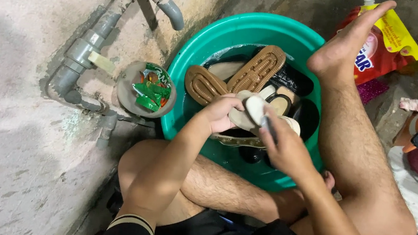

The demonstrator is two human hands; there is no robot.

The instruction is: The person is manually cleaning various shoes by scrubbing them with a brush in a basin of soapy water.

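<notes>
A pale beige flat shoe [243,117] is held over the round green plastic basin [196,52], the left hand [218,114] curled around its side and the right hand [282,145] closed on a dark-handled brush [266,123] pressed against it. Beneath lie two brown ribbed sandal soles [235,78] and dark shoes [298,83] in water. A small bowl of green sachets [146,89] sits beside grey wall pipes [91,39], with a red detergent pouch [382,48] past the basin.
</notes>
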